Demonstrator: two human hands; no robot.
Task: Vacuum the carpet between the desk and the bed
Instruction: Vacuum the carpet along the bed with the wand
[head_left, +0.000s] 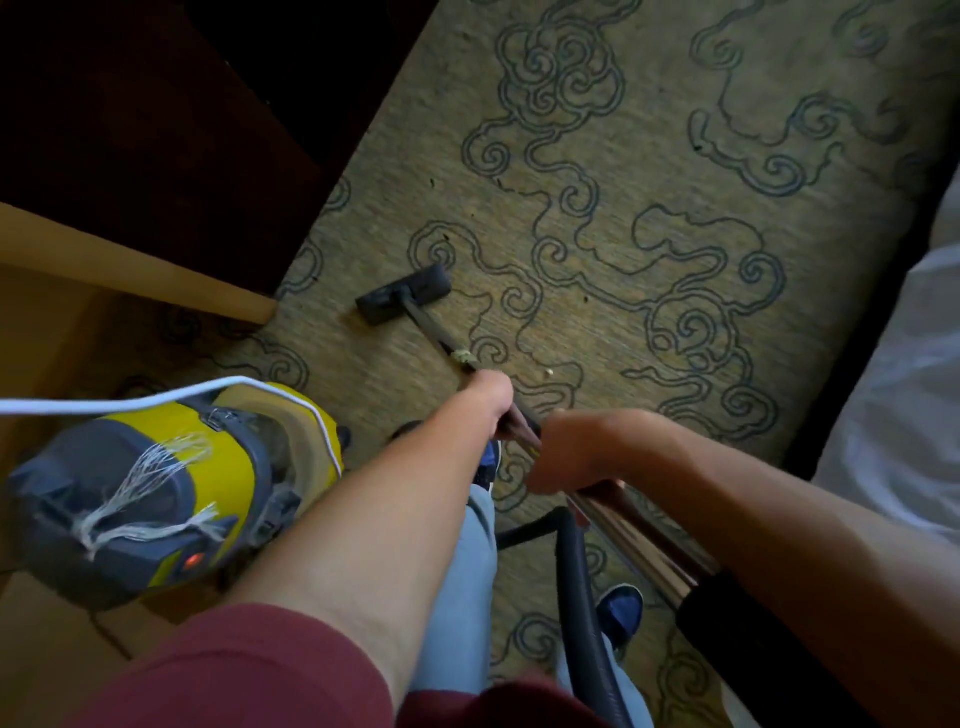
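The olive carpet (623, 208) with dark swirl lines fills the middle of the view. A dark vacuum nozzle (402, 293) rests flat on it near the desk corner. The metal wand (441, 340) runs from the nozzle back toward me. My left hand (488, 397) grips the wand higher up. My right hand (571, 452) holds it further back, where the tube (644, 540) meets the black hose (582, 597). The yellow and grey vacuum canister (166, 499) stands at my left, a red light lit on it.
A wooden desk edge (156, 270) and dark furniture (156, 104) stand at left. White bedding (904, 389) lies along the right edge. A white cord (156, 397) crosses over the canister. My blue shoes (621, 610) stand on the carpet. A small crumb (549, 371) lies near the wand.
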